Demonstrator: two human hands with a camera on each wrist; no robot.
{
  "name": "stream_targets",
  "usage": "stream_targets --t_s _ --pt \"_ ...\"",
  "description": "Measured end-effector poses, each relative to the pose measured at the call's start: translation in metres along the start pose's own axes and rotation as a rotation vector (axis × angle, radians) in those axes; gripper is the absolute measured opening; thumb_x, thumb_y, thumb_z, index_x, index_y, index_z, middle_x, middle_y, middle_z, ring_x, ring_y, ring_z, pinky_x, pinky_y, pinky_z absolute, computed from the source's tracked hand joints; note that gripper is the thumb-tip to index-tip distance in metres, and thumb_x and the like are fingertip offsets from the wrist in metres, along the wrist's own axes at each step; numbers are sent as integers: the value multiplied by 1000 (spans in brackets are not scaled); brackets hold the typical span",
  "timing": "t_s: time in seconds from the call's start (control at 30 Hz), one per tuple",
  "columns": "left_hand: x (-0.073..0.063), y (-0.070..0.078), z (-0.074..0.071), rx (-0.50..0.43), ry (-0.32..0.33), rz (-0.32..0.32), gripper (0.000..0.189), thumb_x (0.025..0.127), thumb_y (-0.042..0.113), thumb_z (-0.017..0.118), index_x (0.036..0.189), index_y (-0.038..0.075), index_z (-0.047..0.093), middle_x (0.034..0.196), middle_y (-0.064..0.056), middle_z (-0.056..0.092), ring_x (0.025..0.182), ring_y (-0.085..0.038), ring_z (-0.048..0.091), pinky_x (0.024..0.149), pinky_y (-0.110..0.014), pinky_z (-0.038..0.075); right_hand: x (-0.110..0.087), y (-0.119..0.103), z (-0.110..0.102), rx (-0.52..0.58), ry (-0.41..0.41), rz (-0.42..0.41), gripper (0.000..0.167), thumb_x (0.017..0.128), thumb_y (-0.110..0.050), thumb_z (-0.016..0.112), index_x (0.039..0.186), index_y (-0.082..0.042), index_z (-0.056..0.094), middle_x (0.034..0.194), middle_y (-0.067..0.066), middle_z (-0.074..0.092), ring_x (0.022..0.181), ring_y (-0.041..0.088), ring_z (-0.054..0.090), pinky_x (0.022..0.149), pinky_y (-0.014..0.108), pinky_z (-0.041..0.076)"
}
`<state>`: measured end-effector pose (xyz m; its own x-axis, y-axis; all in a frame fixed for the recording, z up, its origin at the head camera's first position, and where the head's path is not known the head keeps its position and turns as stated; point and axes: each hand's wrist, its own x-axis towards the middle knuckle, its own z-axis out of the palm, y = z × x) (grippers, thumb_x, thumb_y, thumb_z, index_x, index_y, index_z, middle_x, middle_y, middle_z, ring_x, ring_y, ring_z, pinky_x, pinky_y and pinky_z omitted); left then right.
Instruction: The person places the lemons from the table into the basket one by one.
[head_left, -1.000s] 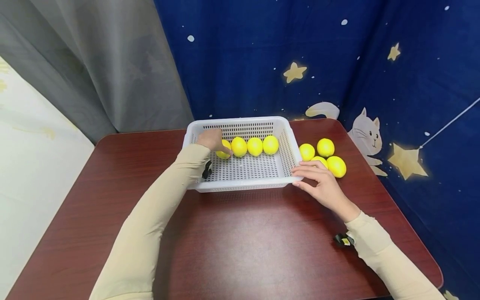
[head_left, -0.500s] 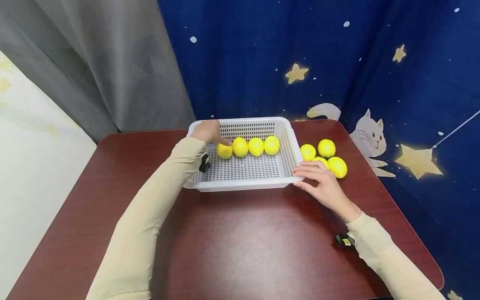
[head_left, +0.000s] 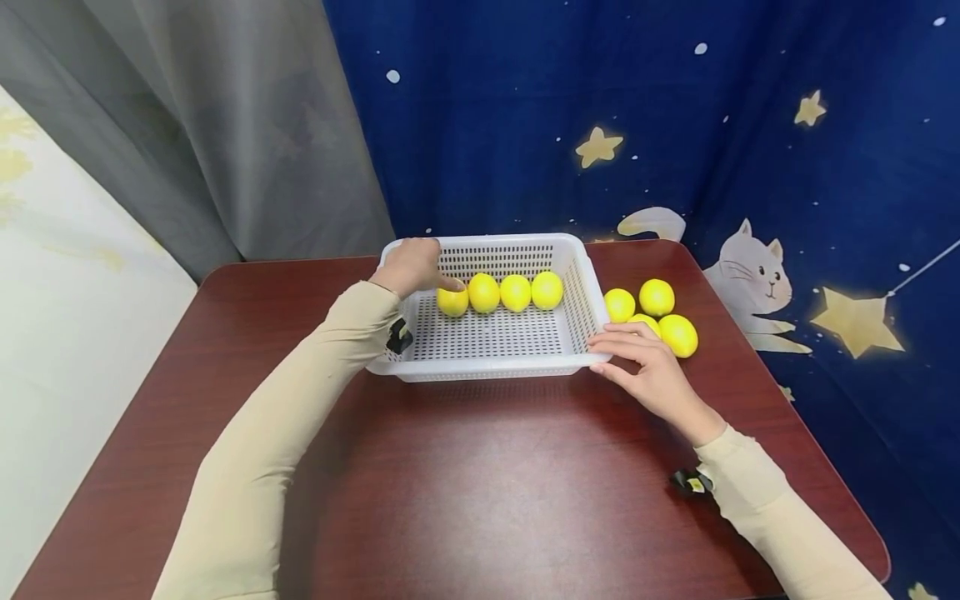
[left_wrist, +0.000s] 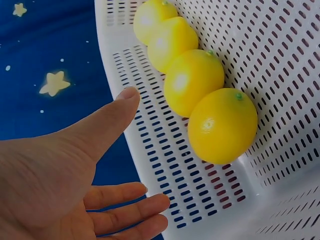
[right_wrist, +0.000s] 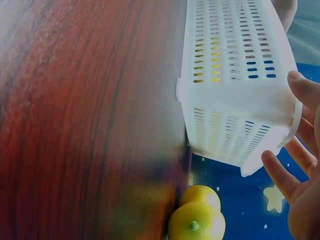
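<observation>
A white plastic basket (head_left: pixel 495 364) sits on the table with several lemons in a row along its back. My left hand (head_left: pixel 414 265) hovers over the basket's back left corner, fingers extended, the thumb above the leftmost lemon (head_left: pixel 452 302). In the left wrist view this hand (left_wrist: pixel 75 170) holds nothing, its thumb apart from the nearest lemon (left_wrist: pixel 222 127). My right hand (head_left: pixel 645 367) holds the basket's front right corner. In the right wrist view, the right hand's (right_wrist: pixel 302 145) thumb lies at the rim on one side of the corner, its fingers at the other.
Several loose lemons (head_left: pixel 657 297) lie on the table just right of the basket, beside my right hand. The dark red table (head_left: pixel 480 483) stretches in front of the basket. A blue curtain (head_left: pixel 487 125) with stars and a grey curtain (head_left: pixel 285 150) hang behind.
My left hand has come off the leftmost lemon and drawn up and left toward the basket's back left corner. The lemon stays in the row. My right hand keeps its place at the basket corner.
</observation>
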<state>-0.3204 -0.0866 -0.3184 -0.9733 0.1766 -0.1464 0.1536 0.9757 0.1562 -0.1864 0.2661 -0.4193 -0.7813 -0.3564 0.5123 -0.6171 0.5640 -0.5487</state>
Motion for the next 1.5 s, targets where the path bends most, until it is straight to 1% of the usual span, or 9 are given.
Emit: stream_targets --t_s 0.23,0.37,0.5,0.57,0.63,0.7,0.93,1.13,1.5 --pt "-5 -5 -1 4 46 35 55 78 49 80 106 4 65 96 -9 67 83 -24 54 67 -32 40 -1 0 -2 -3 -2 27 43 72 -10 87 114 -14 75 115 0 74 120 14 52 100 9 34" --pt "-9 -10 0 -42 58 46 56 78 46 81 111 4 67 102 -10 69 85 -24 56 67 -31 43 -2 -1 -1 -2 -6 29 43 73 -10 86 115 -15 75 115 0 74 120 14 53 101 9 34" --pt "-16 -17 -1 -75 67 60 65 79 45 81 126 3 63 122 -13 67 98 -26 60 78 -37 52 -2 0 0 -5 -10 32 44 74 -11 86 115 -16 75 115 0 74 120 14 53 101 9 34" --pt "-20 -20 -2 -76 76 66 70 79 45 80 131 3 60 132 -15 64 108 -28 61 85 -41 54 -2 0 0 -8 -9 32 44 74 -12 86 115 -16 75 115 0 74 120 14 53 101 9 33" --pt "-24 -23 -4 -76 90 71 72 80 45 79 134 3 58 135 -16 62 114 -29 61 88 -45 54 -2 0 0 -9 -6 29 44 73 -11 86 115 -16 75 115 0 74 120 15 53 101 9 33" --pt "-29 -25 -6 -75 111 75 72 80 46 79 134 3 58 134 -15 63 115 -30 62 87 -46 54 -2 0 0 -12 -2 25 45 72 -10 87 115 -16 75 115 0 74 120 15 53 102 8 33" --pt "-44 -29 -5 -71 172 117 67 79 44 80 129 5 61 123 -14 67 109 -28 64 82 -45 56 -3 1 1 -11 10 22 47 70 -4 87 114 -16 75 114 2 75 119 16 53 102 9 32" --pt "-57 -36 -3 -107 235 135 62 80 42 80 128 6 63 121 -15 69 107 -29 65 80 -45 56 -3 0 2 -5 5 33 46 71 -4 86 115 -16 75 115 2 74 120 15 53 103 8 32" --pt "-83 -52 0 -144 310 224 51 83 33 79 124 7 65 114 -12 70 105 -28 66 86 -45 53 -1 -1 2 -9 1 25 46 71 -6 87 115 -15 75 115 1 74 121 15 53 102 9 32"
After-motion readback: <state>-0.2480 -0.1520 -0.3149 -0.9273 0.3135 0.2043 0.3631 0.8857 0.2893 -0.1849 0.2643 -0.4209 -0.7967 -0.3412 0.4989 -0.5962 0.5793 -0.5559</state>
